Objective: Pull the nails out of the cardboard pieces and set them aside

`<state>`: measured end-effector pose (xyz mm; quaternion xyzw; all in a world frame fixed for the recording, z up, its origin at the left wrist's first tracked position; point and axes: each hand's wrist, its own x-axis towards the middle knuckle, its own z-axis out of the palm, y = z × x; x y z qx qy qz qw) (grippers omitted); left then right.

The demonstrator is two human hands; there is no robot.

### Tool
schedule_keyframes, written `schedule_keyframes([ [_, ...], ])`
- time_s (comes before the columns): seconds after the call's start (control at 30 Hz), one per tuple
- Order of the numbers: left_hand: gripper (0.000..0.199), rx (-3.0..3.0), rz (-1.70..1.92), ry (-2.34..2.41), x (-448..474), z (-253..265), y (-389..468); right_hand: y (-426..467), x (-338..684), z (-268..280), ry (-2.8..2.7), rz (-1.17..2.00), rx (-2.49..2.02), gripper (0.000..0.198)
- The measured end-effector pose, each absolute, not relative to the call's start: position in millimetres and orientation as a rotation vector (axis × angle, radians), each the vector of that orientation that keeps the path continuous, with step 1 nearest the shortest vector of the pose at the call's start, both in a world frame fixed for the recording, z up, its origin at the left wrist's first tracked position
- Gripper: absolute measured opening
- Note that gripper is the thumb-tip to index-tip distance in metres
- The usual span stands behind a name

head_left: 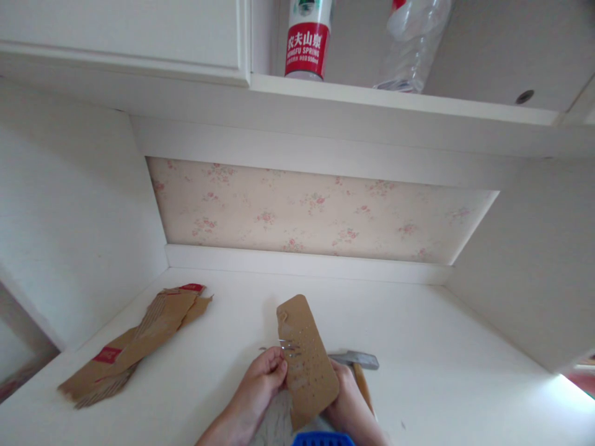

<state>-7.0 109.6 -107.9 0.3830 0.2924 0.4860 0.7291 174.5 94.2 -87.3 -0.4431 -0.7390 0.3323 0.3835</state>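
My right hand (346, 396) holds up a brown cardboard strip (307, 356) with several small holes punched in it, tilted toward the camera. My left hand (263, 378) pinches thin metal nails (284, 347) at the strip's left edge, their shafts sticking into the cardboard. A hammer (357, 360) with a metal head and wooden handle lies on the white desk (418, 347) just behind my right hand, partly hidden by the cardboard.
Torn cardboard pieces (139, 341) with red print lie at the left of the desk. A shelf above holds a red-labelled water bottle (305, 40) and a crumpled clear bottle (413, 46). Floral wallpaper (316, 214) backs the nook. A blue object (323, 438) pokes in at the bottom edge.
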Motion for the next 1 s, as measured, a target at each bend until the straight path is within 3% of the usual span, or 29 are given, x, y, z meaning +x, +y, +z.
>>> schedule_keyframes([
  [1.0,0.032,0.638,1.213,0.785,-16,-104,113,95,174,-89,-2.231,0.428,-1.502,0.032],
])
